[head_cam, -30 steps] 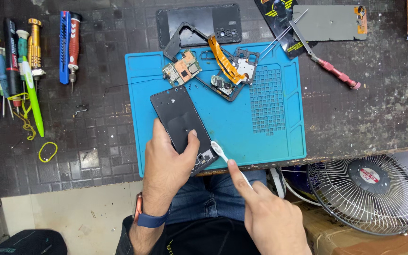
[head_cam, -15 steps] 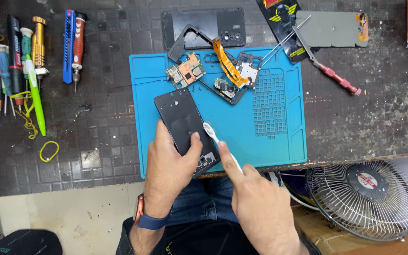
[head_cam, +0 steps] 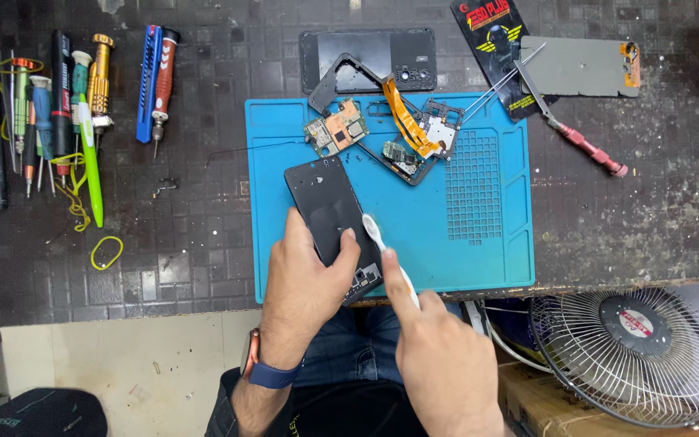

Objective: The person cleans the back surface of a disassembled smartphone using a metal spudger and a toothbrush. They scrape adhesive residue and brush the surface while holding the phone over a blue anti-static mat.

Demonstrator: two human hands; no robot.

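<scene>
Dark phone body [head_cam: 329, 212] lay tilted on the blue silicone mat [head_cam: 479, 259], its near end overhanging the mat's front edge. Left hand [head_cam: 305, 287] pinned it there: fingers [head_cam: 348, 243] curled over the right edge, thumb on the left, clamped on the casing, probably to keep it from sliding under the brush strokes. Right hand [head_cam: 438, 356] pinched a white toothbrush [head_cam: 382, 251], fingers closed on the handle, forefinger laid along it for pressure; the bristle head met the phone's edge just beyond the left fingertips. Casing smooth, matte black; mat rubbery, with a grid of small square cells. Beyond the fingers: bare circuit boards [head_cam: 335, 133], an orange flex ribbon [head_cam: 402, 121], a black frame [head_cam: 370, 61]. Far left on the tiled bench [head_cam: 188, 243]: a row of screwdrivers [head_cam: 66, 105].
</scene>
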